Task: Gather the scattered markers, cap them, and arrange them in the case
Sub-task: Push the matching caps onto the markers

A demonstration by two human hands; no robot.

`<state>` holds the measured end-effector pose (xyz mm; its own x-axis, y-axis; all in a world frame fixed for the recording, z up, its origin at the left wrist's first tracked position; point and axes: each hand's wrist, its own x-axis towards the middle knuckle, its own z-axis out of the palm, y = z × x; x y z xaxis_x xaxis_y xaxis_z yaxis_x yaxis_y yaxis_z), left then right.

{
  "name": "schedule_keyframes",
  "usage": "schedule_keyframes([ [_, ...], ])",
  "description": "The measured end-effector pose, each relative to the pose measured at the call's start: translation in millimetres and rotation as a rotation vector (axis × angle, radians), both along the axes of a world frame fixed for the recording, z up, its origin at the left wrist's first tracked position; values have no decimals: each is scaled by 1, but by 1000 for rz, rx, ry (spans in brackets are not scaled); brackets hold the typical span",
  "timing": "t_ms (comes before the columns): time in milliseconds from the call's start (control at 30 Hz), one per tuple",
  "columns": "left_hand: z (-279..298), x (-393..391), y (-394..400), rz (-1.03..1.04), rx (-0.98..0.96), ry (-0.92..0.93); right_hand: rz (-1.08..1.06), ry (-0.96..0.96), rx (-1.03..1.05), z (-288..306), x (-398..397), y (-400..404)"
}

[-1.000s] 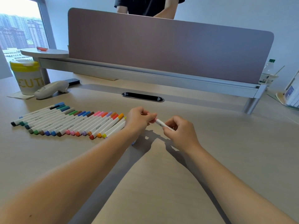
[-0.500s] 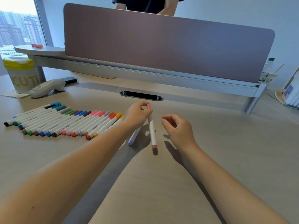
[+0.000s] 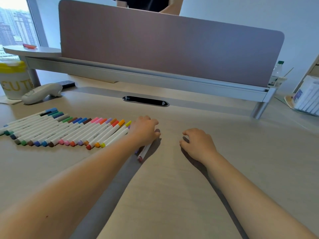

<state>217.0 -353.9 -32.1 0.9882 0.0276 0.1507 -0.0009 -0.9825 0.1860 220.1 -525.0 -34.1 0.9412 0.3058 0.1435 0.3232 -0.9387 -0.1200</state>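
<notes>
Several capped markers [image 3: 69,131], white-barrelled with coloured caps, lie side by side in a slanted row on the left of the desk. My left hand [image 3: 145,130] lies palm down at the row's right end, fingers curled over a pink-capped marker [image 3: 144,151] that rests on the desk; only its lower end shows. A sliver of a lilac marker [image 3: 136,152] peeks out beside my left wrist. My right hand [image 3: 198,144] rests on the desk to the right, fingers loosely curled, holding nothing. No case is plainly in view.
A mauve divider panel [image 3: 164,49] with a person behind it closes off the back. A yellow-lidded tub [image 3: 12,80] and a white handheld device [image 3: 41,94] stand at far left, a cable slot [image 3: 145,101] mid-desk, a bottle [image 3: 277,73] and white box [image 3: 307,97] at right.
My hands capped the pink marker together, then parted. My left hand swung it down and laid it at the row's right end; my right hand let go and dropped to the desk.
</notes>
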Motion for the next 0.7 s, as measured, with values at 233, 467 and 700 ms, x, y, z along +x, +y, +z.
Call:
schedule_keyframes([
  [233, 36, -56, 63, 10, 184, -5, 98, -70, -63, 33, -18, 45],
  [467, 39, -165, 171, 351, 260, 58, 424, -129, -23, 37, -69, 164],
  [700, 27, -269, 274, 746, 238, 120, 734, -105, -3, 31, -126, 294],
])
